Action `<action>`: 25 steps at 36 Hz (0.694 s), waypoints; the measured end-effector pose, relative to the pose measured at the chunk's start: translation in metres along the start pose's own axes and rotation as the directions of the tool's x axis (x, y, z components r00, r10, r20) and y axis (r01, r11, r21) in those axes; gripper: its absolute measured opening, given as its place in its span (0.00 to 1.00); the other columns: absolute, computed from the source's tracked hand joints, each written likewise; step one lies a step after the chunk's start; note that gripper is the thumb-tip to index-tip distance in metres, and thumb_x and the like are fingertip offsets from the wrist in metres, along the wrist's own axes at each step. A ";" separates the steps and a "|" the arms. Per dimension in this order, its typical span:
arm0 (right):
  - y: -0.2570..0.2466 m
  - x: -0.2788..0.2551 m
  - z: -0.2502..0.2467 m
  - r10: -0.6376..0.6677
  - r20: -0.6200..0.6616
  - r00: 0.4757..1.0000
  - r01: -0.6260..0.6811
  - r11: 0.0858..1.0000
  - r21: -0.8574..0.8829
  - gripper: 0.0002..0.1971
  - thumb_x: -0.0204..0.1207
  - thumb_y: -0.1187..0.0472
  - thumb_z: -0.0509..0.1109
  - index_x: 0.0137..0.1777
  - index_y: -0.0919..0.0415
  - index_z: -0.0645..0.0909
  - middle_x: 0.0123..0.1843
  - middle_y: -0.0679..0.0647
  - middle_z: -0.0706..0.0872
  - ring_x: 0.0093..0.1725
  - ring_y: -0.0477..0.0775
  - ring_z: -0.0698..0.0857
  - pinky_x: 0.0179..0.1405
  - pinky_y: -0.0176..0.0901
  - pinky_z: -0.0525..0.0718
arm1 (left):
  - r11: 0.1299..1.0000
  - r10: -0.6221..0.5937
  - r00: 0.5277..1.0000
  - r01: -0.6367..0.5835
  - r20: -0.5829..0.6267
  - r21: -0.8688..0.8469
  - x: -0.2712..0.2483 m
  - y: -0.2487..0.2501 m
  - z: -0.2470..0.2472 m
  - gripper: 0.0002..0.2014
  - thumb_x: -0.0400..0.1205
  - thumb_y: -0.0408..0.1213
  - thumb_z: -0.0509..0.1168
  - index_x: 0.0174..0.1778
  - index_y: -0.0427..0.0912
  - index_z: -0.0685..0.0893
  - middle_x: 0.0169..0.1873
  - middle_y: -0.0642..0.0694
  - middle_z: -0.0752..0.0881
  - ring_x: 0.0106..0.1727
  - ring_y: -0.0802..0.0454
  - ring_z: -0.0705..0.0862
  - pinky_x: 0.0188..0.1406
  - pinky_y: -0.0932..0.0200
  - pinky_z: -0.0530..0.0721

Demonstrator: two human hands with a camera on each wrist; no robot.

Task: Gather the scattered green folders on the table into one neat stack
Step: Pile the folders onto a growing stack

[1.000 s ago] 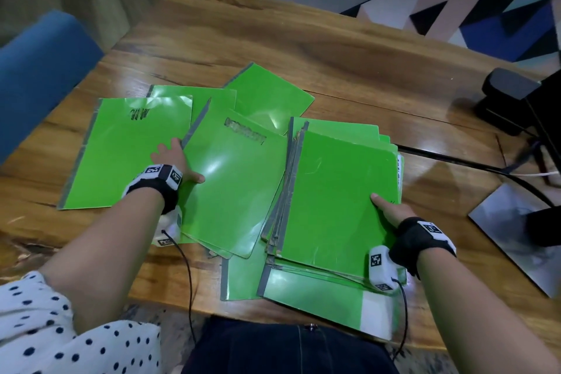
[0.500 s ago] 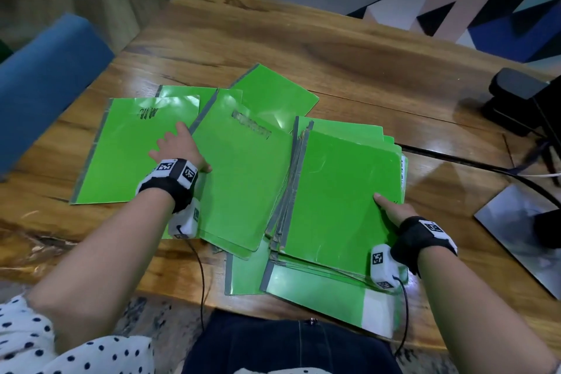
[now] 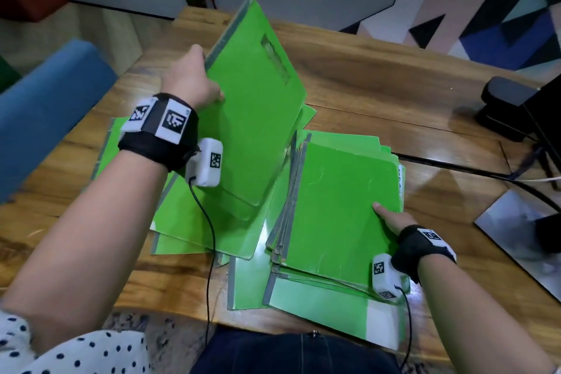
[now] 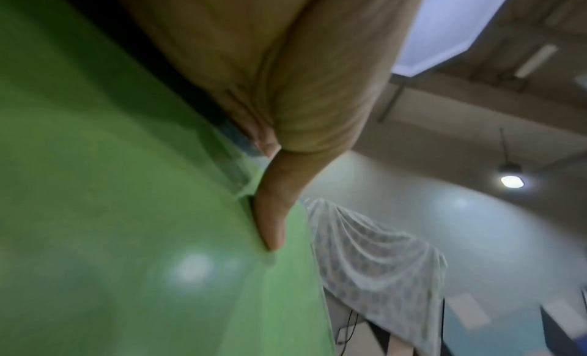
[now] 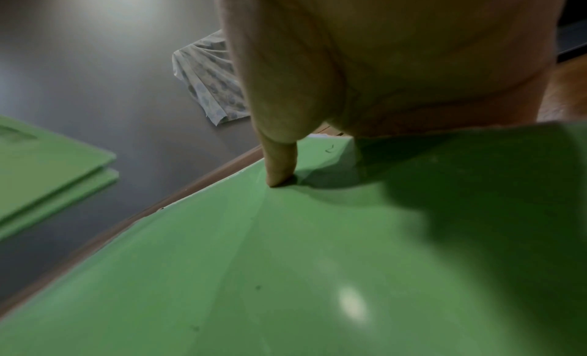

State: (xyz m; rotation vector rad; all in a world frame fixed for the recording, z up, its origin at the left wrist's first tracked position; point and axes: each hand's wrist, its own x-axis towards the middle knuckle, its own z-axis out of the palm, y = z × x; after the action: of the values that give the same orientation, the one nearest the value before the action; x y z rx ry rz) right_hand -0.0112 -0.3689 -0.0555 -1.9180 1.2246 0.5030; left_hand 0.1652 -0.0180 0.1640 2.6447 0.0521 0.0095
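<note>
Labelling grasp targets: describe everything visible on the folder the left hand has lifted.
The lifted folder is bright glossy green, plastic-looking, with a grey taped spine along its far-left edge and a worn label patch near the top. It is tilted steeply, spine edge raised, its lower corner down over the loose folders. The left hand grips its spine edge, thumb on the cover. Nothing else visibly touches it.
</note>
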 end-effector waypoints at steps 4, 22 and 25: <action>-0.001 -0.001 0.000 -0.004 -0.003 1.000 0.004 1.000 -0.007 0.45 0.74 0.35 0.65 0.77 0.72 0.63 0.77 0.68 0.69 0.72 0.68 0.74 0.70 0.58 0.74 | 0.960 -0.055 0.993 0.081 0.103 -0.269 0.008 0.005 -0.003 0.30 0.72 0.35 0.76 0.67 0.36 0.71 0.57 0.41 0.79 0.55 0.44 0.79 0.54 0.51 0.78; 0.007 0.006 0.002 0.012 0.024 1.000 -0.013 0.998 0.057 0.62 0.54 0.19 0.65 0.79 0.66 0.63 0.78 0.65 0.69 0.73 0.67 0.74 0.73 0.63 0.71 | 0.953 -0.110 0.853 0.236 0.510 -0.190 -0.081 -0.022 0.184 0.30 0.78 0.36 0.70 0.72 0.36 0.63 0.70 0.37 0.74 0.64 0.41 0.80 0.54 0.58 0.81; 0.008 0.008 0.003 0.024 0.026 0.999 -0.025 0.997 0.072 0.77 0.32 0.16 0.68 0.80 0.64 0.61 0.79 0.65 0.67 0.73 0.67 0.73 0.73 0.65 0.71 | 0.977 0.003 0.801 0.126 0.599 -0.173 -0.082 -0.030 0.187 0.35 0.77 0.44 0.70 0.76 0.36 0.61 0.70 0.38 0.73 0.67 0.41 0.78 0.59 0.54 0.81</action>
State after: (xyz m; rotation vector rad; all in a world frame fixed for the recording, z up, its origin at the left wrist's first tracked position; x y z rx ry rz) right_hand -0.0146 -0.3733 -0.0664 -1.8326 1.2353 0.4873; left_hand 0.0850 -0.0835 -0.0142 2.3185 -0.0727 -0.8004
